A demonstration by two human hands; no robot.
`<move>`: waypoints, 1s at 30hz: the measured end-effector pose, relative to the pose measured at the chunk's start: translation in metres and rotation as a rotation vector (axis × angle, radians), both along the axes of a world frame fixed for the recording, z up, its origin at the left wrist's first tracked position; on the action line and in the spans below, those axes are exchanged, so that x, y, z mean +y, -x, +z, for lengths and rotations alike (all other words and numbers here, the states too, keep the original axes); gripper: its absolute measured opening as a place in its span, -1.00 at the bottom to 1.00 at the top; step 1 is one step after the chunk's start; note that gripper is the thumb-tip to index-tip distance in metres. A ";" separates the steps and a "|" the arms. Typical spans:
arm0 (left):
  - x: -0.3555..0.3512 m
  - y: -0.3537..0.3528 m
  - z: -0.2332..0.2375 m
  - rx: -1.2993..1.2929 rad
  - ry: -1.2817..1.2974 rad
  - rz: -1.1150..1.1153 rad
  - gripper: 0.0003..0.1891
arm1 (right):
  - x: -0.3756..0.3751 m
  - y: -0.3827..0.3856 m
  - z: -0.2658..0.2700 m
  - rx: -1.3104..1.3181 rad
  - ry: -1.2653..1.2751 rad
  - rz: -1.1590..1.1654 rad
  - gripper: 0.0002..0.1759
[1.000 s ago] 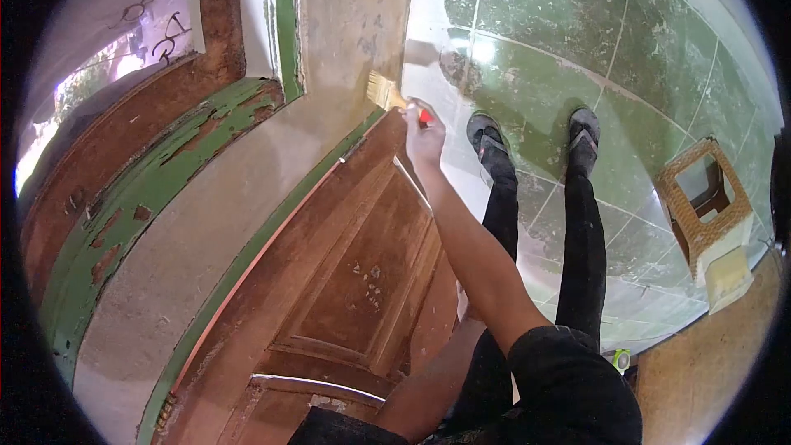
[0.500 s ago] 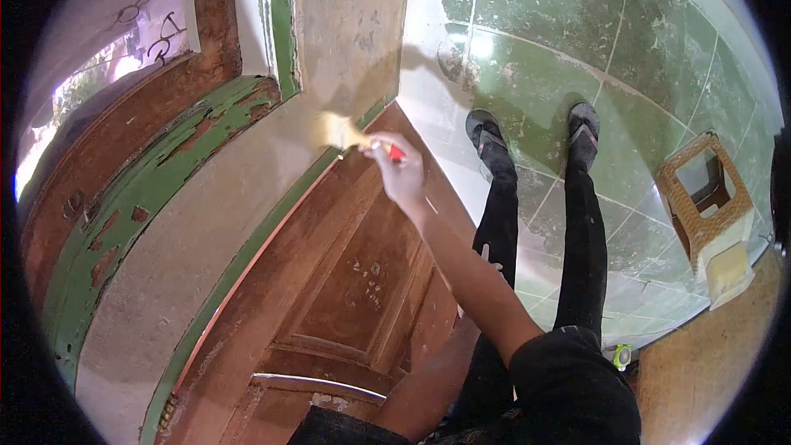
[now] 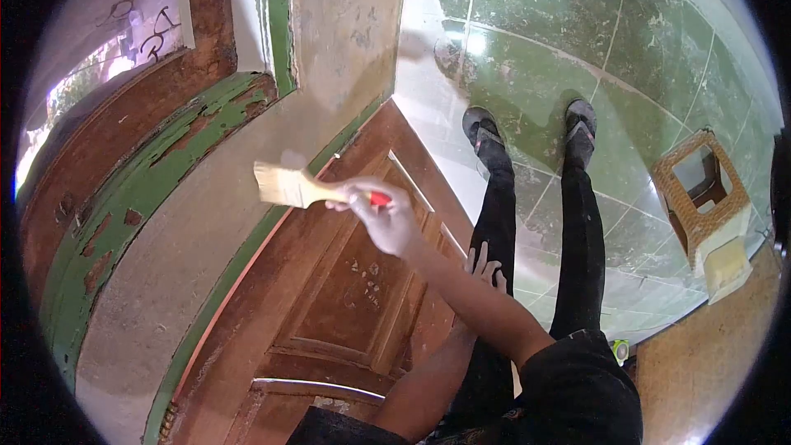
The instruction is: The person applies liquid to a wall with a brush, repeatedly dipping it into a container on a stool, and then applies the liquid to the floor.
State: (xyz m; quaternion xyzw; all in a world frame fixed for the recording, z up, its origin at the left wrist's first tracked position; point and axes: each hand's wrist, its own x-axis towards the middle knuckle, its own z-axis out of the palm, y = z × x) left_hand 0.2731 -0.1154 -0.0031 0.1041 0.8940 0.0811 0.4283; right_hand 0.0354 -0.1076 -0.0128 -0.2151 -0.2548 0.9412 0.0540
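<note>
Clenched around the wooden, red-tipped handle of a flat pale-bristled paintbrush (image 3: pixel 295 188), our right hand (image 3: pixel 389 221) holds it level, with the bristles jutting out to the left of our fist over the rough beige plaster strip (image 3: pixel 206 231) beside the peeling green frame (image 3: pixel 124 198). Our left hand (image 3: pixel 484 268) lies open, fingers spread, against the edge of the worn brown panelled wooden door (image 3: pixel 346 305).

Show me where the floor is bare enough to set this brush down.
Bare green tiles lie between the sandals and the woven stool, and more beyond them toward the picture's top. Crowded along the brown door: the left hand rests at its edge, the legs stand close, and the right hand holds the brush nearby.
</note>
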 end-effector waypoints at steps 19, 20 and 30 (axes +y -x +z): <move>0.001 0.020 0.012 -0.171 -0.020 0.055 -0.38 | 0.032 0.039 -0.075 -0.257 -0.264 0.159 -0.77; 0.000 0.022 0.014 -0.178 -0.012 0.054 -0.38 | 0.048 0.038 -0.071 -0.318 -0.196 0.148 -0.76; 0.018 0.047 0.024 -0.250 -0.001 0.025 -0.37 | 0.020 0.038 -0.093 -0.104 -0.524 0.009 -0.75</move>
